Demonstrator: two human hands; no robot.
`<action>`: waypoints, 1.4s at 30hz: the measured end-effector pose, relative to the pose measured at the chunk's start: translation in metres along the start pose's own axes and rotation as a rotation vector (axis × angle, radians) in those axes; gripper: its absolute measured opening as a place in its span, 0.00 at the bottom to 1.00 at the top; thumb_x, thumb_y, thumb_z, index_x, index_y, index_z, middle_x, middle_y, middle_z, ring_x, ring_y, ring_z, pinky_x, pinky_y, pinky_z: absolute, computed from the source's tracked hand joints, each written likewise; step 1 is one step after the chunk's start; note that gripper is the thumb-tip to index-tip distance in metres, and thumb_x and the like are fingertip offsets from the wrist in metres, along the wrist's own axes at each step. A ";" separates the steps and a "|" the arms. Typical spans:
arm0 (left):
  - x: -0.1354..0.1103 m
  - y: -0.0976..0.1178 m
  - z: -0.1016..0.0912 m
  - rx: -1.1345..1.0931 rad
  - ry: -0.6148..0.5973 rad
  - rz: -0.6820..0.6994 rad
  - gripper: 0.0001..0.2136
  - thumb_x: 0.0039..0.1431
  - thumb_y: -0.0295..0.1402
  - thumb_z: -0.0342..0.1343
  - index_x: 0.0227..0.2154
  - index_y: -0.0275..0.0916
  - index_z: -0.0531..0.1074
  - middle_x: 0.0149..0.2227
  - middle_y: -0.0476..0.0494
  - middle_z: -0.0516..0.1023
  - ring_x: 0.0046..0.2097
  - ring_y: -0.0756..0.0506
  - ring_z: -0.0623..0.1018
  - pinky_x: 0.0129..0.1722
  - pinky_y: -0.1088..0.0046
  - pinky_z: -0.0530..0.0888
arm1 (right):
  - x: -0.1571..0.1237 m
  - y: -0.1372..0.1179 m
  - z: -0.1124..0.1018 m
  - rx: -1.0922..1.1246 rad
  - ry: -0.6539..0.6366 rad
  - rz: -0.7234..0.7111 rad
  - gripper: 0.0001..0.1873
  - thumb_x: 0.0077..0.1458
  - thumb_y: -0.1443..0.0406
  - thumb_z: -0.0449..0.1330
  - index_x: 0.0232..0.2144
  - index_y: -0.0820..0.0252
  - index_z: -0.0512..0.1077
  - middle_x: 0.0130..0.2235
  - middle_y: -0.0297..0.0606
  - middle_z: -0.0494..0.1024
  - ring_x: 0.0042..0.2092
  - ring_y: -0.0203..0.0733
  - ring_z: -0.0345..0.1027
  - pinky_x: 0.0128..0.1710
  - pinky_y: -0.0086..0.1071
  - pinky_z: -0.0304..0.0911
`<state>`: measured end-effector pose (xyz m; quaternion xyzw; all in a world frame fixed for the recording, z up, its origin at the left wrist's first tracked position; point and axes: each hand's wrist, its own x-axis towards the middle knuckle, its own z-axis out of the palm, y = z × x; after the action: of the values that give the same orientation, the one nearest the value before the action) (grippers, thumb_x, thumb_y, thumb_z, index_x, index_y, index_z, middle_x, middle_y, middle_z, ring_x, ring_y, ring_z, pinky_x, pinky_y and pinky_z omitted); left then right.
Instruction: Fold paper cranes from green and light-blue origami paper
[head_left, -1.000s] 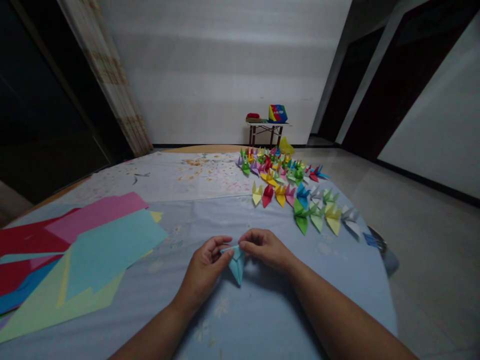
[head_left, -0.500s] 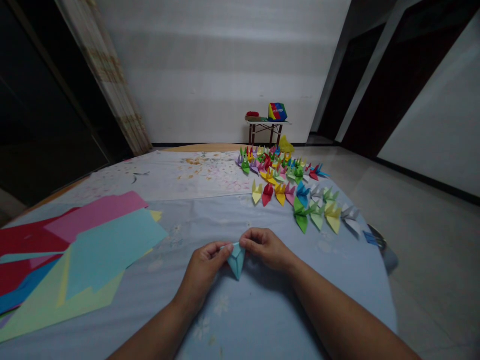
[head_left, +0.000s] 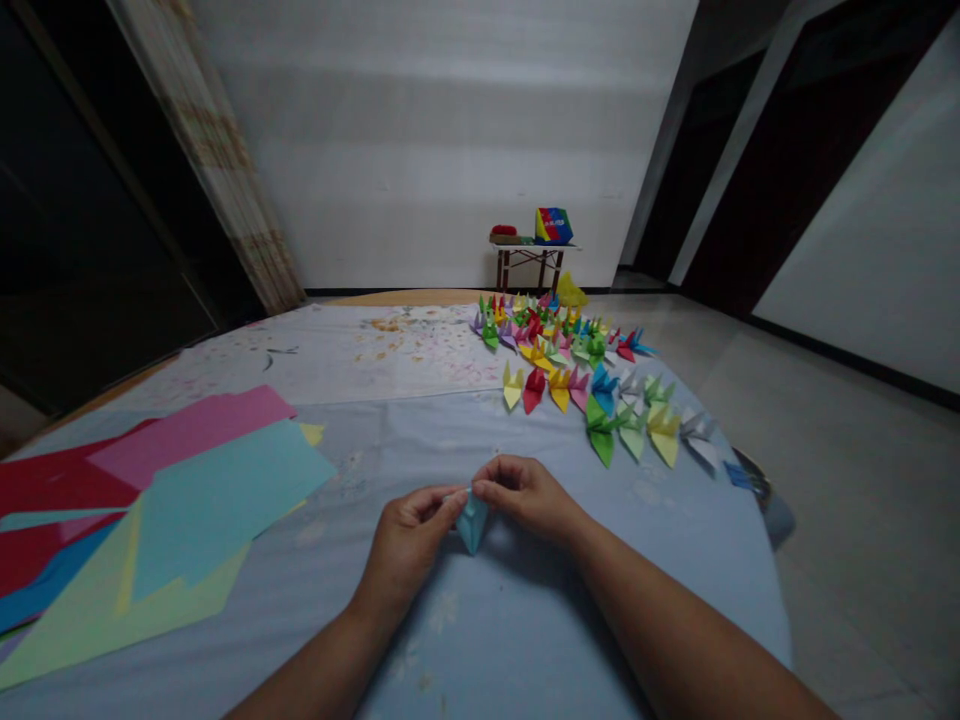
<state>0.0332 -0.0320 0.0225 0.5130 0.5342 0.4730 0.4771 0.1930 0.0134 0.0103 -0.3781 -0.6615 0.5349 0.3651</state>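
Note:
A small light-blue folded paper (head_left: 471,524), kite-shaped with its point downward, is held between both hands just above the blue tablecloth (head_left: 375,600). My left hand (head_left: 417,525) pinches its upper left edge between thumb and fingers. At the upper right corner, the thumb and index finger of my right hand (head_left: 529,495) are closed on the same paper. The fingers cover its top edge in part, so those folds are hidden.
Coloured paper sheets (head_left: 225,500) lie overlapped on the table's left side. Several finished paper cranes (head_left: 600,430) stand in rows at the right, with more bunched behind them. Beyond the round table, a small stand (head_left: 536,248) carries a colourful box (head_left: 553,226).
My right hand has shifted slightly left, toward my left hand. The folded paper looks narrower, and its lower point has risen a little. The left hand has barely moved.

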 end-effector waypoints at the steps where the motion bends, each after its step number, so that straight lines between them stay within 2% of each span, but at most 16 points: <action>1: 0.000 -0.001 0.001 0.021 0.009 0.009 0.12 0.46 0.38 0.58 0.30 0.34 0.77 0.27 0.44 0.79 0.32 0.44 0.76 0.33 0.71 0.72 | 0.000 0.000 0.001 -0.018 0.004 -0.004 0.14 0.48 0.58 0.58 0.28 0.66 0.69 0.23 0.32 0.67 0.23 0.29 0.56 0.22 0.23 0.52; 5: 0.001 -0.005 0.003 0.065 0.032 0.019 0.12 0.45 0.39 0.59 0.29 0.35 0.76 0.24 0.47 0.78 0.28 0.47 0.75 0.28 0.76 0.69 | -0.002 0.000 0.005 -0.109 0.031 -0.045 0.12 0.49 0.60 0.57 0.26 0.65 0.69 0.22 0.31 0.67 0.24 0.29 0.55 0.22 0.23 0.51; 8: 0.001 -0.006 0.003 0.032 0.020 0.018 0.12 0.46 0.38 0.59 0.30 0.35 0.76 0.24 0.48 0.77 0.27 0.48 0.74 0.28 0.77 0.68 | -0.002 -0.001 0.007 -0.159 0.053 -0.084 0.10 0.49 0.61 0.57 0.25 0.65 0.69 0.23 0.31 0.67 0.25 0.29 0.56 0.24 0.23 0.52; 13: 0.001 -0.006 0.002 -0.016 0.037 -0.010 0.13 0.46 0.38 0.59 0.32 0.35 0.76 0.25 0.47 0.78 0.28 0.48 0.74 0.30 0.76 0.68 | -0.001 0.000 0.003 -0.043 0.003 0.023 0.13 0.48 0.58 0.58 0.26 0.66 0.70 0.20 0.30 0.65 0.21 0.28 0.54 0.20 0.23 0.49; 18: 0.001 -0.002 0.001 -0.099 -0.062 -0.039 0.14 0.49 0.39 0.56 0.35 0.35 0.76 0.30 0.44 0.79 0.33 0.45 0.75 0.36 0.73 0.69 | 0.001 0.002 -0.003 0.031 0.024 0.035 0.15 0.47 0.57 0.59 0.25 0.66 0.70 0.19 0.29 0.64 0.21 0.27 0.53 0.20 0.23 0.48; 23: 0.001 -0.002 -0.001 -0.169 -0.138 -0.050 0.14 0.52 0.38 0.54 0.37 0.35 0.76 0.33 0.42 0.80 0.36 0.44 0.76 0.42 0.70 0.68 | 0.003 0.002 -0.008 0.115 -0.031 0.106 0.19 0.45 0.53 0.60 0.27 0.66 0.71 0.19 0.31 0.67 0.20 0.28 0.55 0.20 0.24 0.49; 27: 0.002 -0.006 -0.001 -0.261 -0.201 -0.042 0.14 0.55 0.38 0.52 0.39 0.36 0.75 0.35 0.41 0.79 0.37 0.44 0.76 0.43 0.69 0.68 | 0.003 0.002 -0.007 0.121 0.034 0.066 0.20 0.42 0.52 0.61 0.25 0.67 0.71 0.19 0.31 0.66 0.20 0.28 0.56 0.21 0.25 0.50; 31: 0.002 -0.006 0.000 -0.283 -0.194 -0.046 0.13 0.54 0.37 0.53 0.39 0.36 0.75 0.36 0.41 0.79 0.39 0.44 0.76 0.44 0.69 0.68 | 0.003 0.002 -0.004 0.126 0.077 0.043 0.19 0.43 0.53 0.61 0.24 0.66 0.71 0.19 0.31 0.67 0.20 0.29 0.56 0.21 0.25 0.51; 35: 0.002 -0.005 0.000 -0.423 -0.178 -0.084 0.15 0.54 0.38 0.52 0.41 0.35 0.74 0.38 0.39 0.79 0.40 0.43 0.75 0.44 0.67 0.69 | 0.004 0.003 -0.004 0.128 0.121 0.047 0.19 0.44 0.54 0.61 0.25 0.67 0.72 0.18 0.31 0.67 0.20 0.28 0.56 0.21 0.24 0.51; 38: 0.003 -0.007 0.000 -0.481 -0.128 -0.147 0.18 0.51 0.37 0.56 0.44 0.34 0.71 0.37 0.38 0.79 0.39 0.43 0.76 0.43 0.66 0.70 | 0.005 0.005 -0.006 0.161 0.104 0.079 0.19 0.46 0.54 0.59 0.30 0.67 0.73 0.20 0.32 0.68 0.21 0.28 0.57 0.21 0.24 0.51; 42: 0.006 -0.010 -0.001 -0.477 -0.082 -0.178 0.21 0.49 0.36 0.57 0.46 0.33 0.68 0.36 0.39 0.79 0.38 0.44 0.77 0.41 0.67 0.71 | 0.005 0.005 -0.010 0.226 0.101 0.037 0.22 0.48 0.56 0.58 0.44 0.61 0.68 0.34 0.37 0.73 0.30 0.32 0.64 0.24 0.24 0.56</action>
<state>0.0313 -0.0267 0.0126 0.3554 0.4309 0.5206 0.6457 0.2005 0.0226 0.0069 -0.3729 -0.5708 0.5930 0.4284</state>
